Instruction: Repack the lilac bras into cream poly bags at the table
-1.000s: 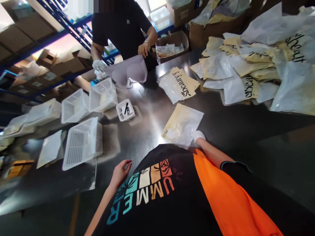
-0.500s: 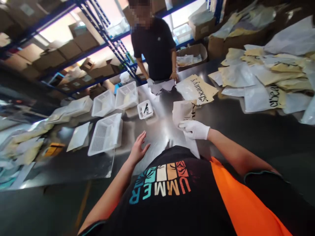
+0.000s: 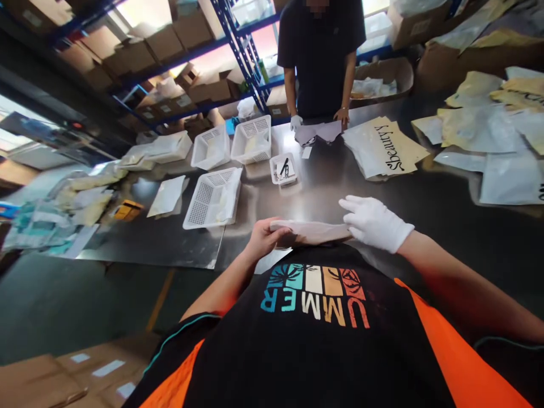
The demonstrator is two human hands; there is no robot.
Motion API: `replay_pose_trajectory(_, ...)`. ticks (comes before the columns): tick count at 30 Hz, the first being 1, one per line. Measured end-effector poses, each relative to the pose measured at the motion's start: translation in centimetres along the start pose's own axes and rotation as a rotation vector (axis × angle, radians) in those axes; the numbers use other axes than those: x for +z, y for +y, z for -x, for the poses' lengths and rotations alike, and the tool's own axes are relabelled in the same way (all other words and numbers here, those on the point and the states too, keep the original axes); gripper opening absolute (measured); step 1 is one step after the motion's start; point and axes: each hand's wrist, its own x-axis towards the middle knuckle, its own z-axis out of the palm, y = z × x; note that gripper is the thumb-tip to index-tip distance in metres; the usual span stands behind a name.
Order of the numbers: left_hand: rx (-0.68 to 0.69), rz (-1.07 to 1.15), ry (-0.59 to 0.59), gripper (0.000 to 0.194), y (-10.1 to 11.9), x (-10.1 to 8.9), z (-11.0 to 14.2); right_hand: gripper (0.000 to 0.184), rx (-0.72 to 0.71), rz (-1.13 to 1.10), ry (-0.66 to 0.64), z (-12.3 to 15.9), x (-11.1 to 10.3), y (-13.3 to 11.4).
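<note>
A pale plastic bag (image 3: 314, 231) is held nearly edge-on close to my shirt, above the front edge of the metal table. My left hand (image 3: 266, 238) is bare and closed on the bag's left end, thumb on the near side. My right hand (image 3: 376, 224), in a white glove, is at the bag's right end with its fingers stretched out and apart; the lower fingers touch or nearly touch the bag. A white sheet (image 3: 272, 260) shows partly beneath my left hand. The bag's contents are hidden.
Across the metal table (image 3: 314, 192) a co-worker (image 3: 321, 62) handles a mauve-grey garment (image 3: 318, 133). White baskets (image 3: 212, 198) stand left, with a small tray (image 3: 284, 169) holding a black tool. Printed bags (image 3: 385, 150) lie right, near a larger bag pile (image 3: 488, 130).
The bag has come towards my body and turned edge-on. My left hand, free before, now grips its left end. My right hand has loosened its fingers. The view has shifted left.
</note>
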Motion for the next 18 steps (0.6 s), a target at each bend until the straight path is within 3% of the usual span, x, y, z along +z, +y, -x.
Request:
replay_pose_trajectory(2, 0.078, -0.066, 0.039, 0.054, 0.3, 0.5, 0.0, 0.032, 0.034, -0.016, 0.075, -1.4, 0.6, -1.8)
replay_pose_trajectory(4, 0.242, -0.140, 0.053, 0.048, 0.8, 0.6, -0.3, 0.045, 0.020, -0.052, 0.168, -3.6, 1.6, -4.3)
replay_pose_trajectory(7, 0.577, -0.244, 0.070, 0.028, 2.0, -0.1, -0.3, 0.036, -0.037, -0.017, 0.236, -6.5, 2.4, -7.7)
replay_pose_trajectory(9, 0.776, -0.309, 0.085, 0.014, 3.0, -0.8, 0.3, 0.039, -0.150, 0.010, 0.199, -7.0, 2.0, -9.5)
replay_pose_trajectory(13, 1.018, -0.390, -0.041, 0.009, 4.9, -1.6, 2.2, 0.037, -0.353, -0.007, 0.057, -4.6, 0.3, -11.6)
replay_pose_trajectory(18, 1.125, -0.391, -0.097, 0.028, 5.6, -1.9, 3.7, 0.034, -0.233, -0.089, -0.092, -0.1, -0.7, -11.2)
